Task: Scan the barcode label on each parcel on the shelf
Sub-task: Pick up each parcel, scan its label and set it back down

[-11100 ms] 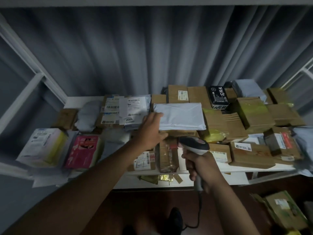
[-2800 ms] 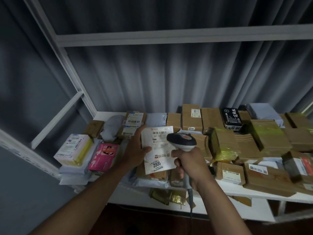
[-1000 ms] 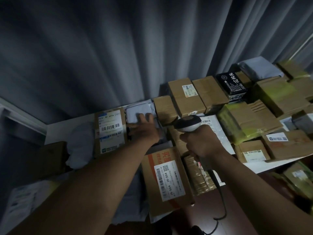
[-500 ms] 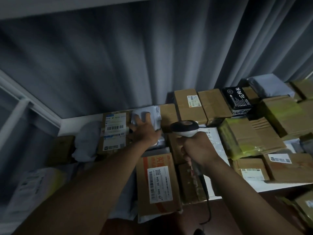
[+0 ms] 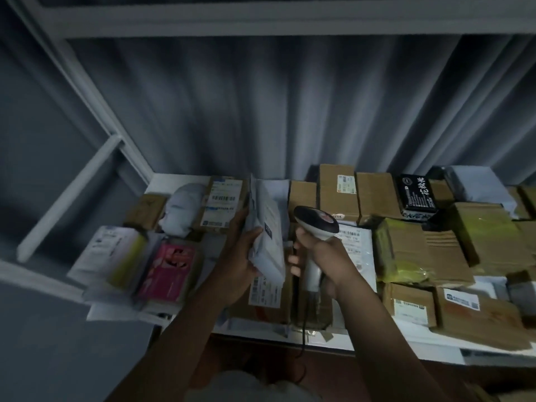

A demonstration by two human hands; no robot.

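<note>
Left hand curled round a grey mailer, fingers wrapped over its near left edge, thumb side hidden behind. Mailer lifted clear of the shelf, above the parcels at the middle of the front edge, standing almost on edge with its long axis running from the front edge toward the back. Label face turned right, toward the scanner; print too blurred to read. Right hand clenched on the scanner handle, cable hanging below the front edge. Scanner head just beside the mailer's right face, but aimed more toward the back of the shelf than at the label. So, by judgement, the coming move turns on that angle: label to the left of the scanner head, needing either a tilt of the mailer flatter or a swing of the head leftward. Right hand nearer for that correction. Brown boxes crowded along the right half, pink box near the left front corner.
</note>
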